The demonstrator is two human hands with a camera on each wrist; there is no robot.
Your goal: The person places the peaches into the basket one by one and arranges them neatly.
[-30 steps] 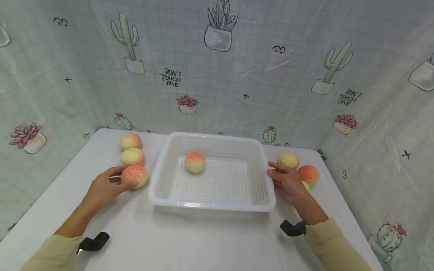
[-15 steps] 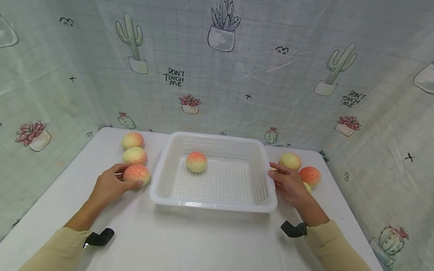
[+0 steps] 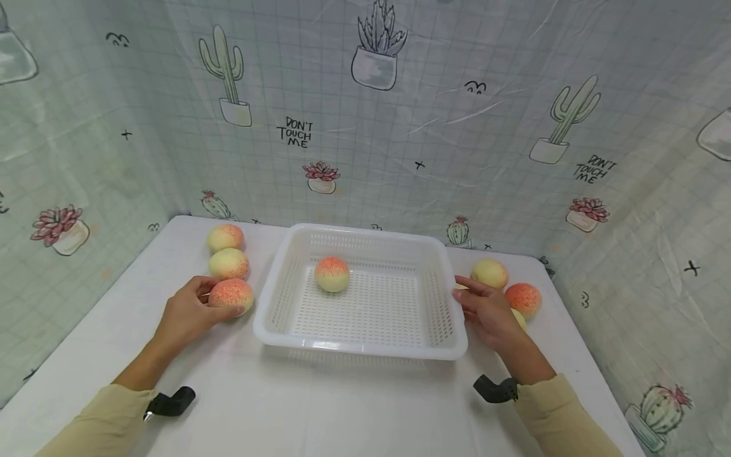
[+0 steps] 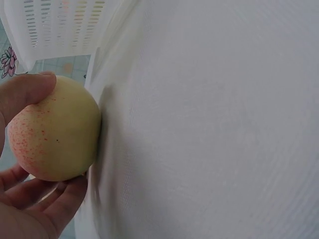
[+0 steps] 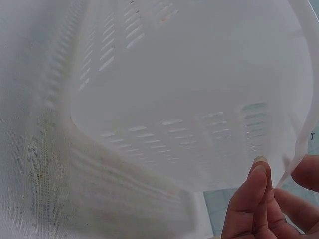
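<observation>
A white perforated basket (image 3: 274, 298) stands mid-table with one peach (image 3: 332, 273) inside. My left hand (image 3: 214, 298) grips a red-speckled peach (image 3: 235, 292) resting on the table just left of the basket. In the left wrist view, the thumb lies on top of this peach (image 4: 55, 129) and the fingers (image 4: 65, 199) curl beneath it. My right hand (image 3: 465, 295) holds the basket's right rim. In the right wrist view, the right hand (image 5: 281, 172) pinches the rim (image 5: 305, 119) between finger and thumb.
Two more peaches (image 3: 225, 238) (image 3: 229, 263) lie in a row behind the held one. On the right lie a yellow peach (image 3: 489, 273), a red one (image 3: 522, 299), and another partly hidden behind my right hand. Cactus-print curtains close in three sides of the white table (image 3: 320, 406).
</observation>
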